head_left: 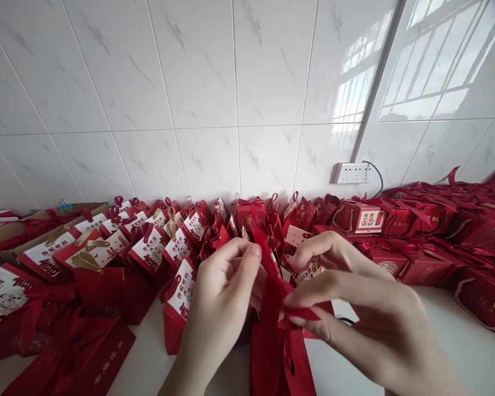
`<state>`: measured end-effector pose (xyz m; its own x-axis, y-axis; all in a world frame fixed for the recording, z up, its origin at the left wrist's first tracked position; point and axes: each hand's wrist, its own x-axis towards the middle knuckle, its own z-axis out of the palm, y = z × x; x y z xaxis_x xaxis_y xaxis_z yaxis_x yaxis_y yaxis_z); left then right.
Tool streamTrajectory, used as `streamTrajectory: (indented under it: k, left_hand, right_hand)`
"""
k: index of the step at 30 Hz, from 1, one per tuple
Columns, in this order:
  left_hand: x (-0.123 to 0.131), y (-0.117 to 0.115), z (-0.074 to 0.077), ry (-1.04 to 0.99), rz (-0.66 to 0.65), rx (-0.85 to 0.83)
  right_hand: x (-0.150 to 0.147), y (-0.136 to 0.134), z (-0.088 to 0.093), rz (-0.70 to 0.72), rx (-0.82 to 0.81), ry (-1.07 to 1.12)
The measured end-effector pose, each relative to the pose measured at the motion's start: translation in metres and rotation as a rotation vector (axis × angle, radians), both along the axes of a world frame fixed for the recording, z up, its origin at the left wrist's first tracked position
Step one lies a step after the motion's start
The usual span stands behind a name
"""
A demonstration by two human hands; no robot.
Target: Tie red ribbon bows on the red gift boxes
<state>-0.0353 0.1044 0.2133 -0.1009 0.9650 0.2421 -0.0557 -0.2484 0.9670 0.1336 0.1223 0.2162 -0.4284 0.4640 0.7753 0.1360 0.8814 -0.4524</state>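
Two hands (225, 297) (367, 305) on red ribbon (272, 305)

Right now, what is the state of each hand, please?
Left hand: curled at the red ribbon; grip cannot be told.
Right hand: closed, pinching the red ribbon.

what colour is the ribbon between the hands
The ribbon is red, seen in the head view.

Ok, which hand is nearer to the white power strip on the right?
Right. The right hand is in front of the white power strip, below it in the view. The left hand is farther off, lower and well to its left.
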Motion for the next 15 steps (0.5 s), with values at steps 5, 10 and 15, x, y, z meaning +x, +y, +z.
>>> streamTrajectory:
  k: [5, 10, 15]
  left_hand:
    - [-0.0055, -0.0009, 0.0012, 0.112, 0.058, 0.089]
    - [-0.0078, -0.0038, -0.0006, 0.275, 0.123, 0.183]
    - [-0.0068, -0.0061, 0.0015, 0.316, 0.123, 0.265]
  right_hand:
    - [0.0022, -0.0028, 0.0038, -0.014, 0.007, -0.129]
    - [-0.0003, -0.0003, 0.0044, 0.014, -0.080, -0.133]
    - [-0.0031, 0.0006, -0.0040, 0.004, -0.218, -0.100]
